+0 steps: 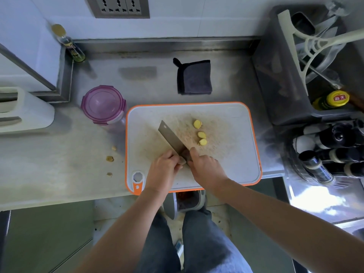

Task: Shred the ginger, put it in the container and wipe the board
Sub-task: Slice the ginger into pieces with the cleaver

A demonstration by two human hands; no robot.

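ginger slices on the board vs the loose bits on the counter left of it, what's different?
The ginger slices are bright yellow; the loose bits look duller, brownish. The slices are larger than the bits. The slices lie on the board right of the knife; the bits lie on the counter left of the board. Shared: three each, in a rough line, untouched.

Bare forearms [126, 223] seen from above, left hand [163, 171] and right hand [206, 170] uncovered; below, loose dark blue-grey trousers [206, 243], creased down both legs, lighter toward the right thigh.
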